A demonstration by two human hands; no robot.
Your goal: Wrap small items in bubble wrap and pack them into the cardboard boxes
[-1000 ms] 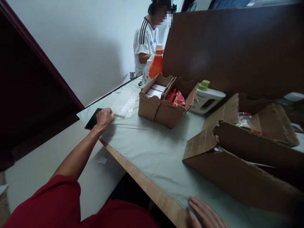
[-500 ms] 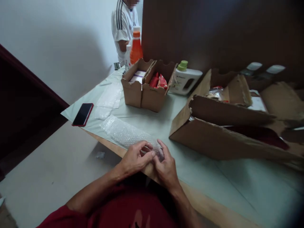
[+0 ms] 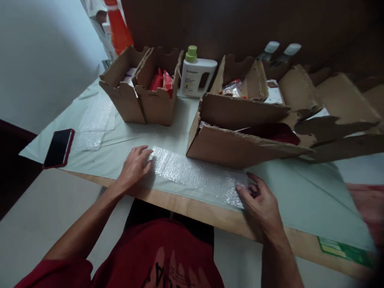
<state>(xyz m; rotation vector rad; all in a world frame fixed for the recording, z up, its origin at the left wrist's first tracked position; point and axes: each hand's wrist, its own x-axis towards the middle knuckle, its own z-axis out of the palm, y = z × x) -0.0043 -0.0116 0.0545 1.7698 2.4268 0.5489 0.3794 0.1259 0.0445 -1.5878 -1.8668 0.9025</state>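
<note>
A long strip of clear bubble wrap (image 3: pixel 195 174) lies stretched along the table's front edge, between my two hands. My left hand (image 3: pixel 135 166) is at its left end, with the fingers bent and the thumb and fingertips on the end of the strip. At the right end, my right hand (image 3: pixel 262 202) has its thumb on the wrap and its other fingers curled around the end. Part of that end is hidden by the fingers. Farther left, flat pieces of bubble wrap (image 3: pixel 96 120) lie on the pale green table cover (image 3: pixel 129 140).
A phone (image 3: pixel 59 148) lies at the left table corner. Behind the strip stand cardboard bins (image 3: pixel 159 108) with packets, a white jug (image 3: pixel 195 78) with a green cap, and a long cardboard box (image 3: pixel 234 146). An orange bottle (image 3: pixel 118 28) stands at the back left.
My hands, close together before, are now far apart at opposite ends of the bubble wrap strip. The strip now lies farther right, in front of the long box. My view has turned right and down.
</note>
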